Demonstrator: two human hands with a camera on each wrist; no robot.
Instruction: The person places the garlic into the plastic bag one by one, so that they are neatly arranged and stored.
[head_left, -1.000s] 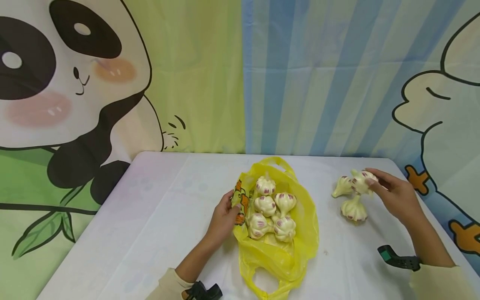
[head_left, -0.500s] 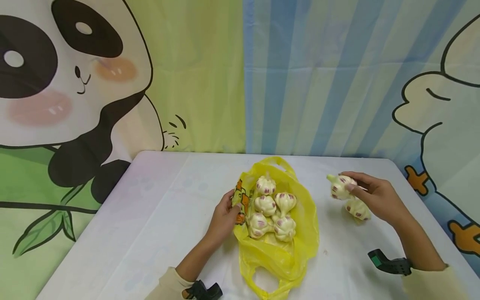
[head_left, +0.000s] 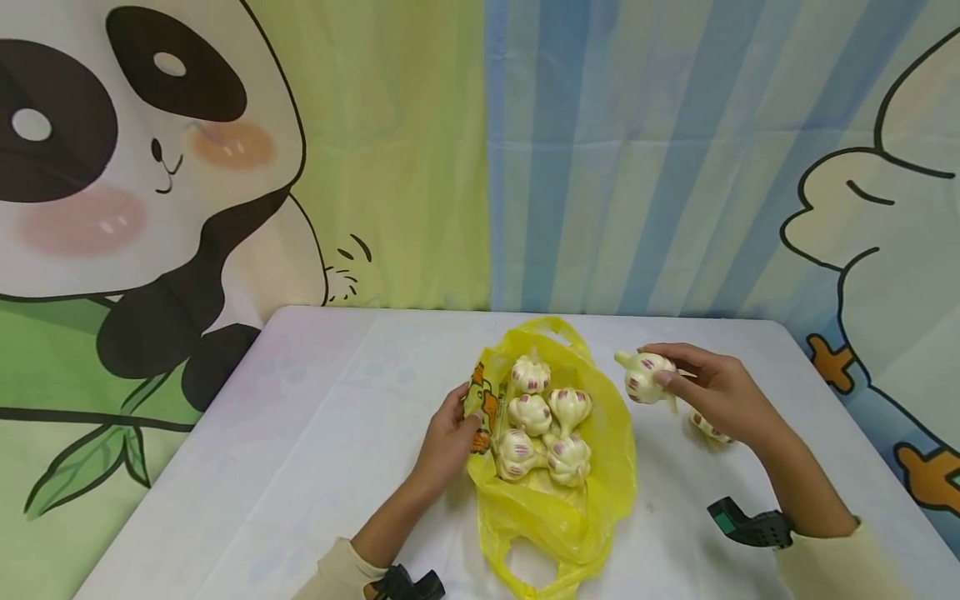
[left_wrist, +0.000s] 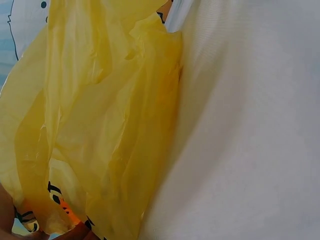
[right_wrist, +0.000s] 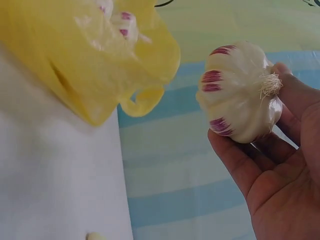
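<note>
My left hand [head_left: 447, 437] grips the left edge of a yellow plastic bag [head_left: 611, 467], thumb on the near side. Inside the bag's open mouth lie several garlic bulbs, one garlic bulb [head_left: 529, 414] near their middle. Right of the bag, my right hand [head_left: 723, 396] holds another garlic bulb [head_left: 645, 377] between thumb and fingers, its stem pointing left. The right wrist view shows this bulb's purple streaks and root tuft close up. Another loose bulb [head_left: 707, 429] is on the table, partly hidden by the right hand. In the left wrist view the bag [left_wrist: 110, 125] fills the left half.
A white-covered table [head_left: 322, 467] runs back to a curtain [head_left: 600, 167] printed with cartoon animals. One bag handle [head_left: 570, 329] points to the back, the other handle [head_left: 517, 575] toward the front. Both wrists carry black straps.
My right hand has moved left toward the bag with the garlic bulb in its grip, away from the loose bulb. My left hand and the bag have stayed in place.
</note>
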